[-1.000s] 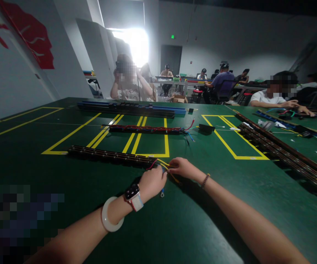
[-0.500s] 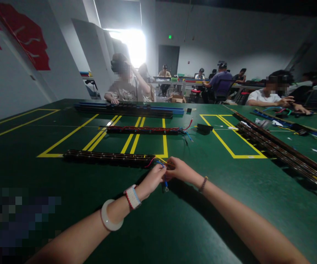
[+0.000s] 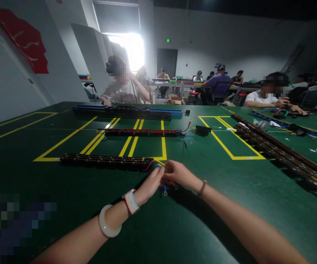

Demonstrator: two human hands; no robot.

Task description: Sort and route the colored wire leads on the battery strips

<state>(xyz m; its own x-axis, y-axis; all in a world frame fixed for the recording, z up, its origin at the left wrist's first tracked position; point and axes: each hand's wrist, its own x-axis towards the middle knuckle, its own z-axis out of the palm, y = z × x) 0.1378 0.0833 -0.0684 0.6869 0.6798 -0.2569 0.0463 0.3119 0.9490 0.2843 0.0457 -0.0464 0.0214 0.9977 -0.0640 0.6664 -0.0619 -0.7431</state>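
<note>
A long dark strip (image 3: 106,160) with rows of wire lies across the green table (image 3: 73,190). Yellow, blue and pink wires (image 3: 158,164) come out of its right end. My left hand (image 3: 152,183), with a watch and a white bangle on its arm, is closed on these wires. Touching it from the right, my right hand (image 3: 177,173) pinches the wires too, its fingertips partly hidden. Below both hands hangs a blue wire end (image 3: 165,190) with a ring terminal.
Farther back lies a second strip (image 3: 142,132) with red and blue wires and a black connector (image 3: 203,129). Blue-and-black bars (image 3: 125,112) lie at the far edge, near a seated person (image 3: 127,91). Long brown strips (image 3: 279,154) run along the right. Another person (image 3: 268,97) works there.
The camera view has shifted slightly. My hands stay together at the wires, with the right fingers slightly rearranged and orange-brown wire ends now showing lower, beside the blue one.
</note>
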